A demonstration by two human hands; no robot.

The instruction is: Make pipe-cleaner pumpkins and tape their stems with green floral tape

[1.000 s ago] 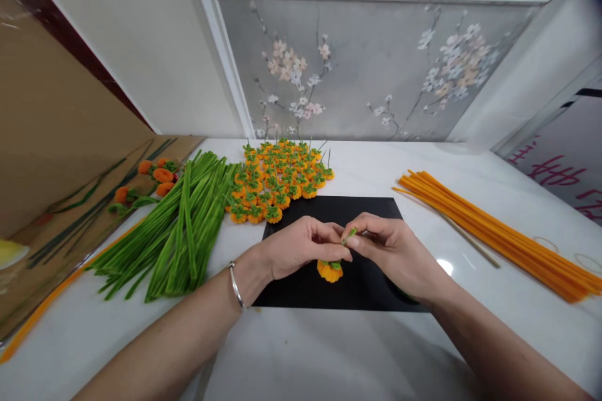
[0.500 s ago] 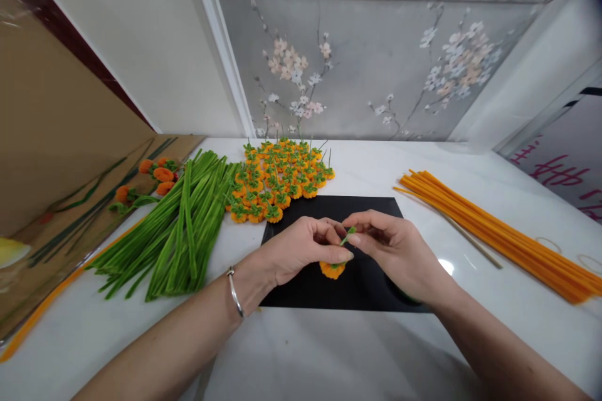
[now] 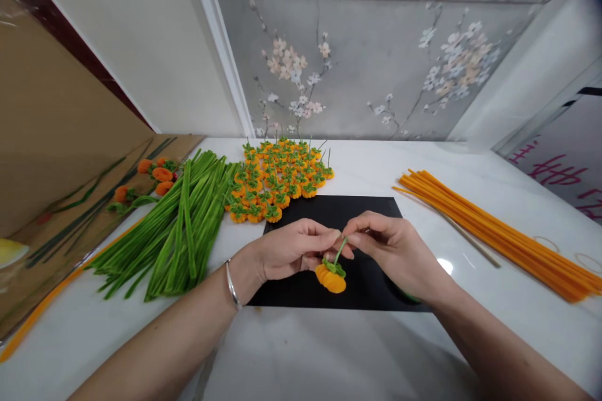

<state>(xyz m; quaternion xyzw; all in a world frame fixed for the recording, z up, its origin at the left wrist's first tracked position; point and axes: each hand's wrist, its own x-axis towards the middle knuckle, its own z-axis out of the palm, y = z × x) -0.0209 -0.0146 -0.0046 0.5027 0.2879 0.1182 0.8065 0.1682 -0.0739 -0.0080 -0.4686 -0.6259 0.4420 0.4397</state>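
An orange pumpkin-like piece (image 3: 331, 278) with green leaves on top hangs from a thin green stem, over the black mat (image 3: 362, 291). My right hand (image 3: 388, 247) pinches the upper end of that stem between thumb and fingertips. Close beside it on the left, my left hand (image 3: 296, 249) has its thumb and index finger pressed together near the stem; whatever they hold, if anything, is too small to make out. Its other fingers reach behind the stem.
Green fuzzy stems (image 3: 188, 232) lie left of the mat. Many finished orange-and-green pieces (image 3: 277, 175) stand behind it. Orange fuzzy stems (image 3: 489, 232) lie at the right on the white table (image 3: 357, 357). Orange flowers (image 3: 162, 174) rest on cardboard at the left.
The orange piece now hangs lower and tilted, with more of its stem and leaves showing. My left thumb has moved up off the leaves, toward my right fingertips.
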